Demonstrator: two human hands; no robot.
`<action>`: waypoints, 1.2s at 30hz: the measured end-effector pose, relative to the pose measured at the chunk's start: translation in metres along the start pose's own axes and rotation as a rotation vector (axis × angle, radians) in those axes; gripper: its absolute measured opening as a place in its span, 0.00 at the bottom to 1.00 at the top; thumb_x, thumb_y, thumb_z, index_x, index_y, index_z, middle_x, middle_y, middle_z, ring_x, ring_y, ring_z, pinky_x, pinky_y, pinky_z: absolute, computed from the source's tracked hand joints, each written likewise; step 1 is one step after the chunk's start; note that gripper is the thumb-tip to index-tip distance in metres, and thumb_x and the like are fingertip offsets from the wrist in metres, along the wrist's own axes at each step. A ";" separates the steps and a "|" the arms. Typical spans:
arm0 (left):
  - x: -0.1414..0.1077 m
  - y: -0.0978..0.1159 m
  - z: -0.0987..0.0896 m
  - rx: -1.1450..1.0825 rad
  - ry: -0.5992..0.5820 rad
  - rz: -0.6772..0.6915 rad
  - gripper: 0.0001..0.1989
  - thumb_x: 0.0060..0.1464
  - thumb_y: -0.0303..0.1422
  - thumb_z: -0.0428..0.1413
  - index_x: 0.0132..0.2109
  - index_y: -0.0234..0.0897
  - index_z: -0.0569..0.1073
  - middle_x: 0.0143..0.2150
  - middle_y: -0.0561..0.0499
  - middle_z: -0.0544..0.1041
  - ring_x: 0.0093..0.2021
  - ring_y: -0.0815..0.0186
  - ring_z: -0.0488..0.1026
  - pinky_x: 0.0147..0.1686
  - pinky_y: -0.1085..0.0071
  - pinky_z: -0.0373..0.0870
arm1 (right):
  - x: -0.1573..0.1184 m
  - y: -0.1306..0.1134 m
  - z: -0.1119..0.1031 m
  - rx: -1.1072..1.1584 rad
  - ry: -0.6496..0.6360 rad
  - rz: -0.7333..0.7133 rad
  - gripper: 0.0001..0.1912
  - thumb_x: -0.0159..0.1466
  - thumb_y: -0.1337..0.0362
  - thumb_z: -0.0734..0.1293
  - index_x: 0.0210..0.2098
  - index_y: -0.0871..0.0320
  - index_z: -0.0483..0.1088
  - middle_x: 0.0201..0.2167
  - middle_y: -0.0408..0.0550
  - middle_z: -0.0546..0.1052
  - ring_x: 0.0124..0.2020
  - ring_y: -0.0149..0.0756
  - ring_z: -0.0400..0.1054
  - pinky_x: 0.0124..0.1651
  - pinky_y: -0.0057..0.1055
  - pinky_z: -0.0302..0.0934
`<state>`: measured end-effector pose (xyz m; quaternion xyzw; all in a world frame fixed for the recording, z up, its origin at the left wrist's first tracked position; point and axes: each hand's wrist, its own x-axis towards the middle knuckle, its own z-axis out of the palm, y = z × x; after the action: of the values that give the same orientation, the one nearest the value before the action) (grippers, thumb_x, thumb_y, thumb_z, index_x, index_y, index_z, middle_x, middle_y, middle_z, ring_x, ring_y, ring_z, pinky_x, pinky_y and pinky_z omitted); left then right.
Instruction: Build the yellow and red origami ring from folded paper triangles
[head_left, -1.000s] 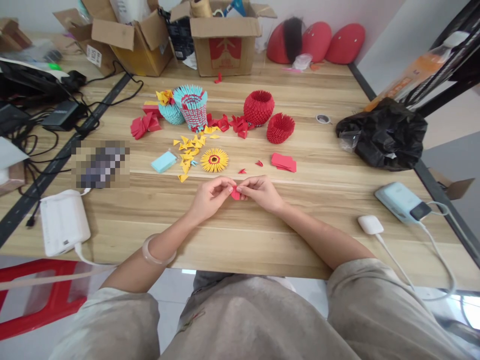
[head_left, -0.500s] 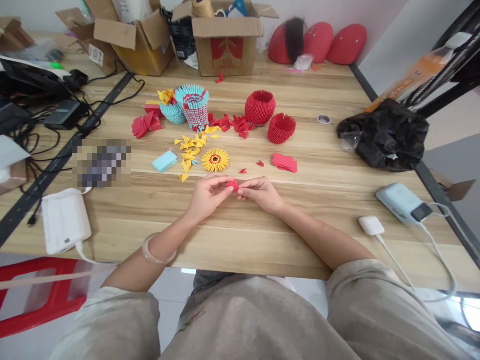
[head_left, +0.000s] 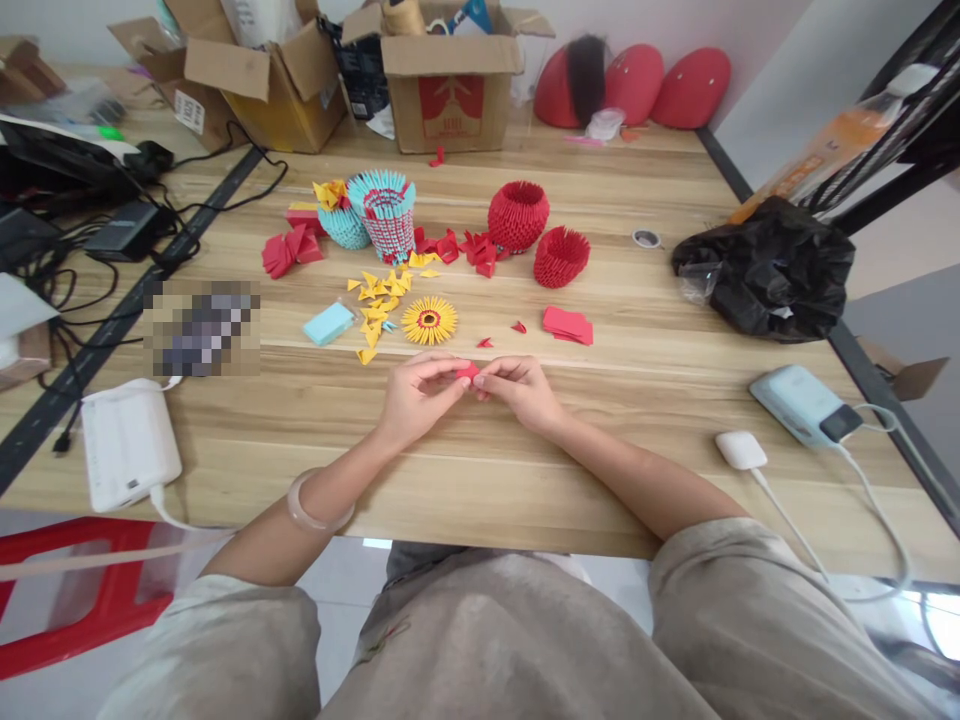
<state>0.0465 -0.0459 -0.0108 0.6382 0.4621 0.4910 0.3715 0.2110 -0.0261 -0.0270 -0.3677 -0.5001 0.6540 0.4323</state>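
A small piece of red paper [head_left: 467, 370] is pinched between my two hands above the table's near half. My left hand [head_left: 420, 395] grips its left side with thumb and fingers. On the other side, my right hand [head_left: 519, 390] holds the right edge between thumb and forefinger; part of the paper is hidden by the fingers. Just beyond lie two small folded red pieces [head_left: 485, 343] and a stack of red paper slips [head_left: 568, 325]. A yellow round of folded paper with a dark centre [head_left: 430, 321] sits beyond my left hand, beside loose yellow folded pieces [head_left: 373, 318].
Farther back stand a blue-and-red paper vase [head_left: 384, 220] and two red paper bowls [head_left: 518, 216]. A light blue paper pack [head_left: 328, 324] lies left. Cardboard boxes [head_left: 450, 100] line the back. A black bag [head_left: 772, 270] and power bank [head_left: 802, 400] are right; a white device [head_left: 131, 445] is left.
The red paper has turned slightly between my fingers and shows a different outline. Both hands stay in nearly the same place; the whole view has shifted very little.
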 end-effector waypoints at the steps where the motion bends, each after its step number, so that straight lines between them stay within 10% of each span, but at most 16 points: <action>1: 0.000 0.000 0.001 -0.012 0.000 -0.007 0.09 0.46 0.32 0.61 0.37 0.36 0.79 0.38 0.45 0.78 0.38 0.64 0.74 0.39 0.68 0.73 | 0.000 0.000 0.001 -0.003 0.013 -0.014 0.11 0.50 0.58 0.72 0.24 0.61 0.73 0.19 0.42 0.74 0.21 0.26 0.66 0.29 0.26 0.63; 13: 0.001 -0.005 0.005 -0.329 0.097 -0.335 0.11 0.37 0.32 0.67 0.31 0.33 0.79 0.30 0.48 0.80 0.31 0.66 0.76 0.37 0.68 0.74 | -0.013 0.003 0.007 -0.307 0.126 -0.232 0.10 0.55 0.58 0.69 0.27 0.58 0.71 0.25 0.48 0.78 0.25 0.33 0.72 0.29 0.30 0.68; 21: 0.003 -0.006 0.003 -0.438 0.085 -0.410 0.12 0.34 0.32 0.67 0.31 0.34 0.79 0.32 0.48 0.81 0.32 0.67 0.76 0.38 0.68 0.74 | -0.011 0.001 -0.011 -0.760 -0.133 -0.566 0.09 0.62 0.65 0.62 0.34 0.54 0.76 0.38 0.50 0.79 0.41 0.38 0.74 0.47 0.36 0.69; 28: 0.005 -0.004 0.002 -0.412 0.105 -0.435 0.15 0.29 0.31 0.69 0.30 0.33 0.79 0.32 0.47 0.81 0.32 0.65 0.76 0.36 0.67 0.75 | -0.011 -0.001 -0.010 -0.615 -0.109 -0.482 0.09 0.60 0.60 0.65 0.31 0.54 0.76 0.36 0.49 0.79 0.39 0.37 0.74 0.46 0.35 0.69; 36: 0.005 0.001 -0.001 -0.351 0.094 -0.366 0.14 0.33 0.33 0.68 0.31 0.33 0.79 0.31 0.47 0.81 0.29 0.65 0.76 0.34 0.67 0.75 | -0.005 -0.007 -0.002 -0.150 -0.061 -0.041 0.15 0.53 0.53 0.70 0.27 0.61 0.74 0.21 0.46 0.77 0.22 0.28 0.69 0.30 0.27 0.66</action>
<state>0.0464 -0.0417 -0.0089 0.4461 0.4943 0.5175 0.5375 0.2153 -0.0290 -0.0209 -0.3688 -0.5682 0.6166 0.4012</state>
